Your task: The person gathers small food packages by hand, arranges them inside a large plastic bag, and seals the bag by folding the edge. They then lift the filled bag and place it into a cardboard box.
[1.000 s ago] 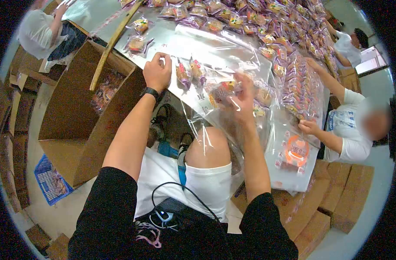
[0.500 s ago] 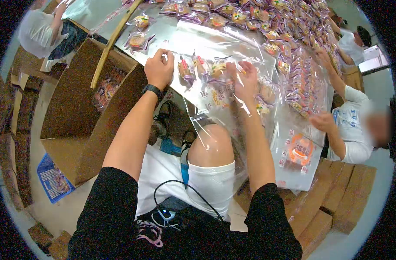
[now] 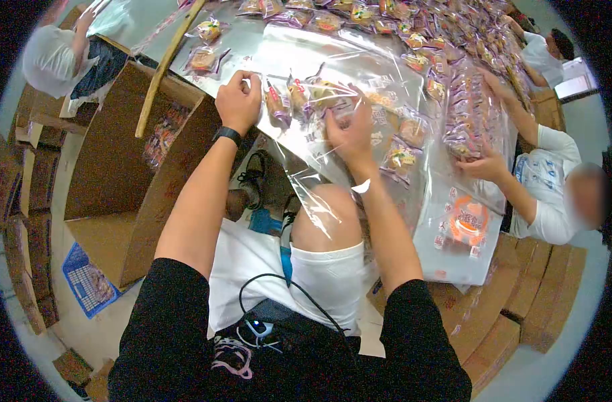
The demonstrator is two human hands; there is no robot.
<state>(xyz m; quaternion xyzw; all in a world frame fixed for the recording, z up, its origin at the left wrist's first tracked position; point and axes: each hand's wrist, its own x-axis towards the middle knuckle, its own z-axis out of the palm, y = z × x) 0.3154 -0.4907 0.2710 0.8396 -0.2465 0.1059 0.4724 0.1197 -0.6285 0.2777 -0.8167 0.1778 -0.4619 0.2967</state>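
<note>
A large clear plastic bag (image 3: 359, 63) lies spread over the table, its loose edge hanging down over my knee. My left hand (image 3: 240, 100) is closed with curled fingers at the bag's left edge, pinching the film. Beside it, individually wrapped pastries (image 3: 277, 106) stand on edge in a short row within the bag. My right hand (image 3: 351, 130) is closed around a wrapped pastry (image 3: 327, 94) at the right end of this row; film covers part of the fingers. More wrapped pastries (image 3: 401, 159) lie to the right of that hand.
Many wrapped pastries (image 3: 379, 17) cover the far table. On the right, a co-worker's hands (image 3: 483, 164) hold a packed row of pastries (image 3: 463, 110). A wooden stick (image 3: 165, 67), an open cardboard box (image 3: 111, 174) and a blue basket (image 3: 85, 281) are on the left.
My right hand has moved left to the short row and its fingers have closed. My left hand stays at the bag's edge. The co-worker's near hand has come against their pastry row.
</note>
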